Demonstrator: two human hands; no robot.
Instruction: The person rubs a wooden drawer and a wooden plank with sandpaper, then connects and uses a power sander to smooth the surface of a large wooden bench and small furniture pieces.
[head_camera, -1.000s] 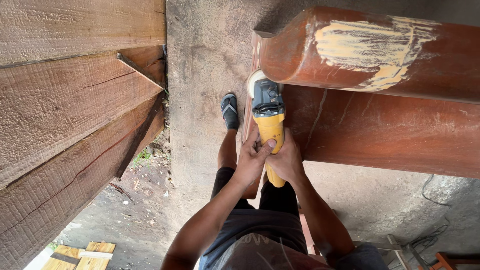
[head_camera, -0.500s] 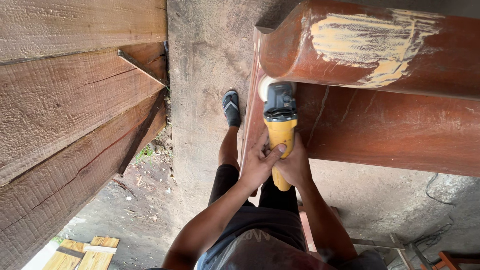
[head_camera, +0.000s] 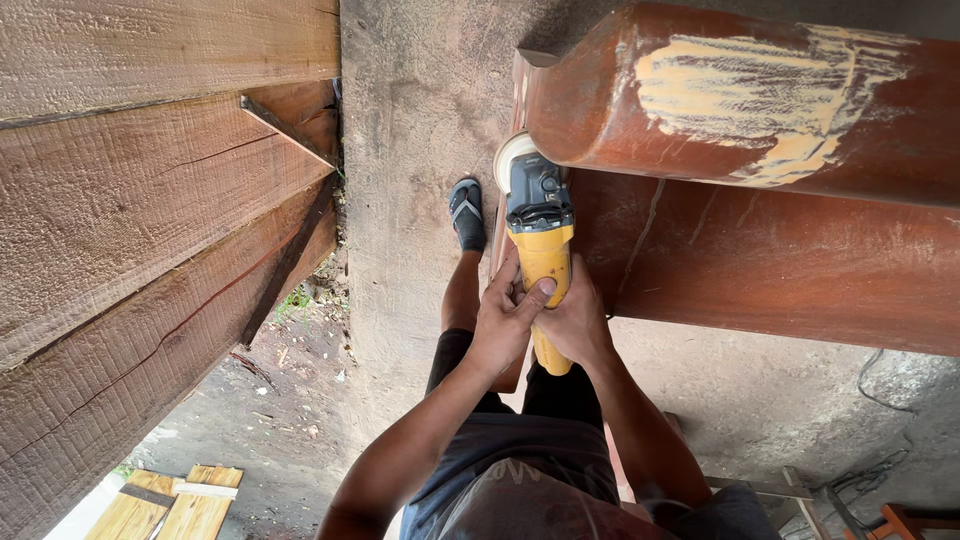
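A yellow and black angle grinder (head_camera: 540, 235) points away from me, its pale disc (head_camera: 508, 160) against the end of a reddish-brown rounded wooden beam (head_camera: 740, 110). My left hand (head_camera: 505, 320) wraps the yellow handle from the left, thumb across the top. My right hand (head_camera: 575, 320) grips the same handle from the right. A second reddish slab (head_camera: 780, 260) lies under the rounded beam. The beam carries a pale patch (head_camera: 750, 95) of bare wood on its top.
Rough-sawn brown planks (head_camera: 140, 220) are stacked at the left. Below is a concrete floor (head_camera: 420, 140), with my foot in a dark sandal (head_camera: 467, 212). Light wooden boards (head_camera: 170, 500) lie at the bottom left. A cable (head_camera: 880, 390) trails on the right.
The grinder and both hands have shifted slightly along the end of the beam; the view has swayed a little. Both hands keep their grip on the handle.
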